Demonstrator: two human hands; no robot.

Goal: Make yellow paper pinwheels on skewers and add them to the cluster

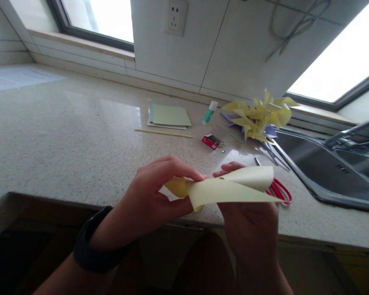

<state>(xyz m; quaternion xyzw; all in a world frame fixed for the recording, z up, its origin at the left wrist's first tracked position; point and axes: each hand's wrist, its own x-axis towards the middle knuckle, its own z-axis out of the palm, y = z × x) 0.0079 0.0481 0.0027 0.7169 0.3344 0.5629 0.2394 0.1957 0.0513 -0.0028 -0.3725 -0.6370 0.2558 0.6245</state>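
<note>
Above the front edge of the counter I hold a pale yellow paper pinwheel (pixel 224 190) with curled, folded-in blades. My left hand (pixel 155 190), with a black band on its wrist, pinches the left part between thumb and fingers. My right hand (pixel 249 221) grips the paper from below and behind; its fingertips show past the far edge, while the rest of its fingers are covered by the paper. Red-handled scissors (pixel 278 190) lie just behind the right side of the pinwheel, partly hidden by it.
On the counter are a stack of coloured paper (pixel 170 115), a thin wooden stick (pixel 162 133), a glue stick (pixel 210 112) and a small red box (pixel 210 140). Several yellow pinwheels (pixel 261 114) are heaped near the wall. A metal sink (pixel 313 164) is at the right.
</note>
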